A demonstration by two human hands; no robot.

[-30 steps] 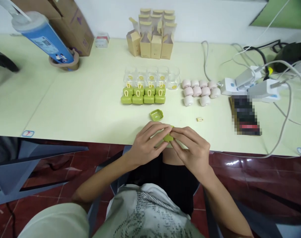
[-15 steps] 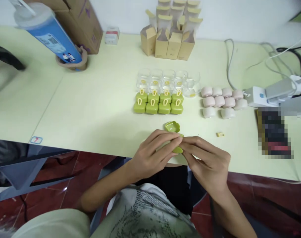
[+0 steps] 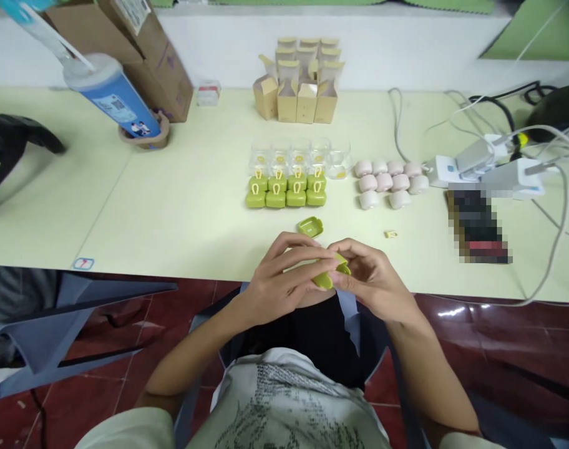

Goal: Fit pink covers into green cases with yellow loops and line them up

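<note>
Both hands meet at the table's near edge around a small green case half. My left hand pinches it from the left, fingers closed on it. My right hand holds it from the right with curled fingers. Just beyond them a second green case half lies open side up on the table. A tiny yellow clip lies to the right of it.
Further back stand two rows of closed green cases, clear cups, pink cases and small tan cartons. A blue tube and cardboard box sit far left. Chargers and cables crowd the right.
The camera view shifted; my hands stayed together at the table edge and have tilted the green case half up slightly between the fingers.
</note>
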